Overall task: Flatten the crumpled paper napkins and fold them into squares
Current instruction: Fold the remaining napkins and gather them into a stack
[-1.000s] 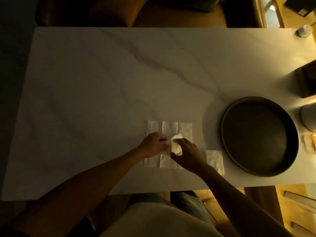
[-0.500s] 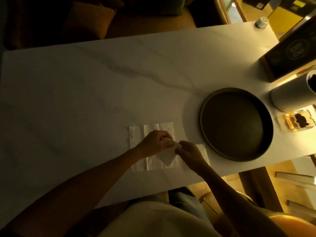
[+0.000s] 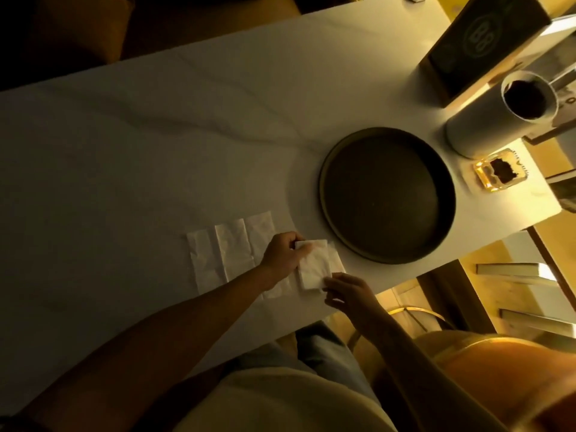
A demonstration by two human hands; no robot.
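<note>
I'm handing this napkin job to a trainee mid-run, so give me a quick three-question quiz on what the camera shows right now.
1. True or false: the round dark tray holds folded napkins.
2. Which hand pinches the folded napkin at its far corner? A) left hand B) right hand
3. Fill in: the unfolded napkin, creased into strips, lies to the ____ of the folded one, seen from the person.

Key
1. False: nothing lies in the tray.
2. A; the right hand touches the near corner.
3. left.
</note>
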